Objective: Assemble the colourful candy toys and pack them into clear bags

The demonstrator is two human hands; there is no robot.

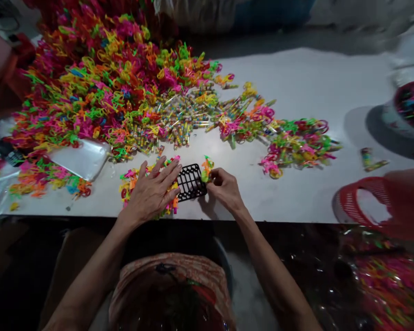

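Note:
My left hand [153, 189] lies flat, fingers stretched out, over a small heap of bright plastic pieces [127, 184]. Its fingertips reach the left end of a black grid tray [190, 180], and the hand covers part of that end. At the tray's right end, my right hand [227, 189] pinches a small green, orange and yellow plastic toy [207, 168] between thumb and fingertips. The toy's exact kind is too small to make out. Beyond the tray lie many thin, clear-wrapped sticks [179, 122] with coloured contents.
A large mound of bright plastic pieces [100, 87] fills the back left, with a clear plastic bag [83, 158] at its front. A smaller pile [301, 145] lies right. Farther right are a tub [405, 122], a red basket [364, 186] and another person's arm [405, 182].

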